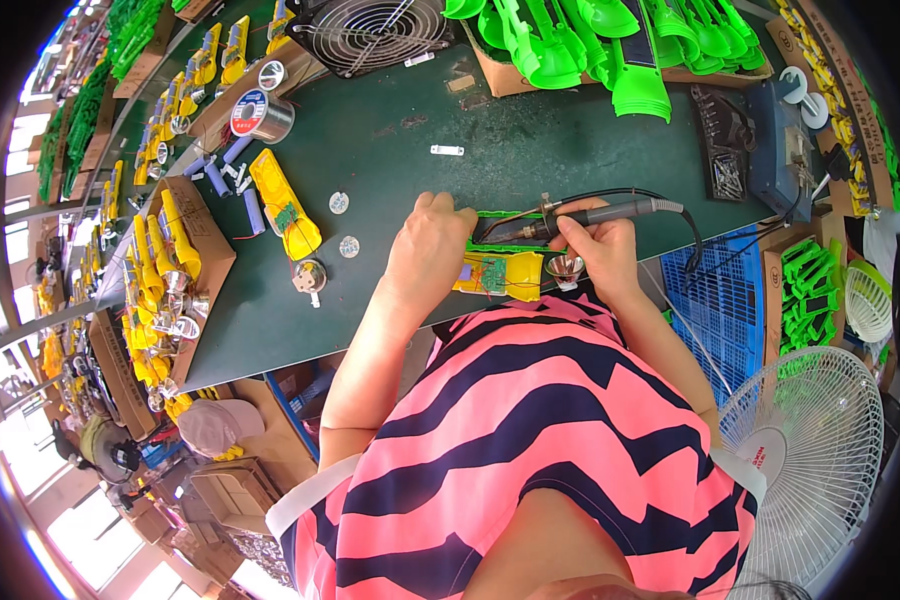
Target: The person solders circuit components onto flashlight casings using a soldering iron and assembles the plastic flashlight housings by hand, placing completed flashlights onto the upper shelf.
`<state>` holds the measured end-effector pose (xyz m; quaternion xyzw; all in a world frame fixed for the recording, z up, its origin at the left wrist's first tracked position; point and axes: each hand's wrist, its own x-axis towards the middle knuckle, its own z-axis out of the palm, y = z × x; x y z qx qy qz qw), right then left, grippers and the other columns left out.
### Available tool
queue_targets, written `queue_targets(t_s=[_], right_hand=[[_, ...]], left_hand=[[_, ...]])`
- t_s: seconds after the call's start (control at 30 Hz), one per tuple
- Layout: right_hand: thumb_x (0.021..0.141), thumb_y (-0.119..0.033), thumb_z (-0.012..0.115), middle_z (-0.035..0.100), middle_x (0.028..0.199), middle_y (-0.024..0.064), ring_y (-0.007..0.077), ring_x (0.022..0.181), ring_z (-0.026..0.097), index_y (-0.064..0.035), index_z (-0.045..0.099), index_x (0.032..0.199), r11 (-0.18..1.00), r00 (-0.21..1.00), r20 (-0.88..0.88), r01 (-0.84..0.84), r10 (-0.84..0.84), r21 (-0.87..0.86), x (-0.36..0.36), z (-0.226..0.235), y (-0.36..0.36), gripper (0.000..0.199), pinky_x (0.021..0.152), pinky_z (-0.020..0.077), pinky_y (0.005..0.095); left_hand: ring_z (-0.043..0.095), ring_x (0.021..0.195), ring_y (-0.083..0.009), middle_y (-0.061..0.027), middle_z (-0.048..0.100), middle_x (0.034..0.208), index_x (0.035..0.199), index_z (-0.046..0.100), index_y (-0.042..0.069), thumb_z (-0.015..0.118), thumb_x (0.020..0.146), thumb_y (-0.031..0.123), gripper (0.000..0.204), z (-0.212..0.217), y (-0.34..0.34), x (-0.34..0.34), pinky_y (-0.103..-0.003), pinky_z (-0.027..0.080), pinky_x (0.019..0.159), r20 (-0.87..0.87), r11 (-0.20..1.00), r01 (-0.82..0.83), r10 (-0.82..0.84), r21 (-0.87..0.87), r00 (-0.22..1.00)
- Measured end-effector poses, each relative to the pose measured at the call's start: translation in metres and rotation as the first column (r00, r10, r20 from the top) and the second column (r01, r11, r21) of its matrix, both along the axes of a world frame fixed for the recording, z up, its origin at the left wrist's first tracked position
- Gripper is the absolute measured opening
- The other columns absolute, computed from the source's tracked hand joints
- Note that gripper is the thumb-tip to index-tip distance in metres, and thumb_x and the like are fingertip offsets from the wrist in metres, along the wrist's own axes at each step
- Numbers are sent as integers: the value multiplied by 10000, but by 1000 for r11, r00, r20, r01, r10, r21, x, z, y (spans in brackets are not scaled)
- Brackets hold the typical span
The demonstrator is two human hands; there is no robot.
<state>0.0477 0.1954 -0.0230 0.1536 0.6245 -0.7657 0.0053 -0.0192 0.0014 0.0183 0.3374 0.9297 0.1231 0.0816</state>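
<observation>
My right hand (602, 250) is closed round the grey handle of a soldering iron (618, 211), whose tip side points left. The iron lies over a green plastic lamp housing (518, 248) near the table's front edge. At the left end of that housing, my left hand (425, 250) has its fingers curled and grips it; the fingertips are partly hidden. Just in front, a yellow housing half (525, 277) carries a small green circuit board (493, 276) with thin wires. A shiny reflector cup (564, 268) sits beside it, below my right hand.
Left on the green table (390, 110) are another yellow housing (288, 205), purple battery cells (254, 212), round discs (349, 247) and a solder spool (262, 116). A box of green housings (545, 45) and a fan (375, 30) stand behind. A blue-grey unit (778, 150) stands right.
</observation>
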Motion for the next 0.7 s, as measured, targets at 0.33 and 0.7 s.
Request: queue_targets(t_s=[0.33, 0.7], right_hand=[[789, -21, 577, 604, 809, 102, 139, 641, 602, 46, 538, 956, 981, 939, -336, 127, -72, 144, 16, -6, 9, 184, 555, 475, 212], [778, -210, 618, 517, 1151, 152, 211, 1073, 494, -53, 436, 1208, 409, 891, -215, 36, 400, 912, 34, 2, 44, 493, 1019, 212, 465]], left_hand=[[509, 790, -264, -123, 519, 747, 742, 587, 30, 528, 640, -21, 128, 6, 1, 3, -338, 441, 685, -40, 996, -40, 37, -75, 999], [522, 810, -248, -108, 543, 785, 719, 605, 61, 584, 607, 39, 116, -2, 17, 6, -312, 459, 710, -65, 989, -3, -6, -147, 998]])
